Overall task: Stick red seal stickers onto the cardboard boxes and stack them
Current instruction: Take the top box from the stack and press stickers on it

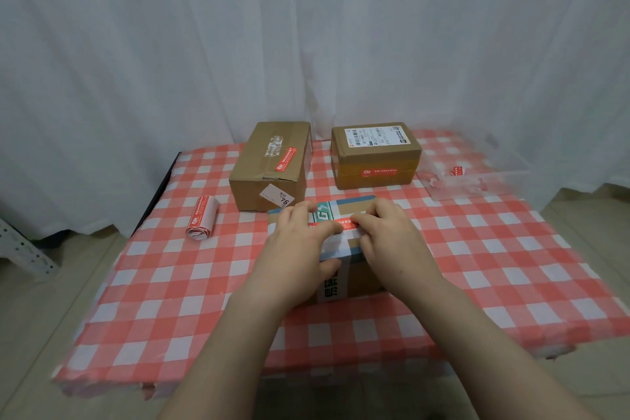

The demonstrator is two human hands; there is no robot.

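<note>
Our flat left hand [300, 237] pins the red seal sticker [342, 222] to the near box [362, 272] beneath it, to bond it. Our right hand [388, 237] curls at the sticker's other end; pinching or pressing, we cannot tell.

Left arm: the bare forearm [238, 334] comes in from the bottom edge and slants up to the right.
Left hand [300, 235]: palm down, fingers nearly straight and close together, lying flat on top of the box [361, 269]; the thumb [329, 266] is spread towards the other hand.
Right arm: the bare forearm [494, 334] comes in from the bottom right corner and slants up to the left.
Right hand [388, 235]: palm down, knuckles raised, fingers bent with their tips [358, 218] on the red sticker [341, 222]; pressing or pinching, cannot tell.
Hands together: side by side, near, not touching.
</note>
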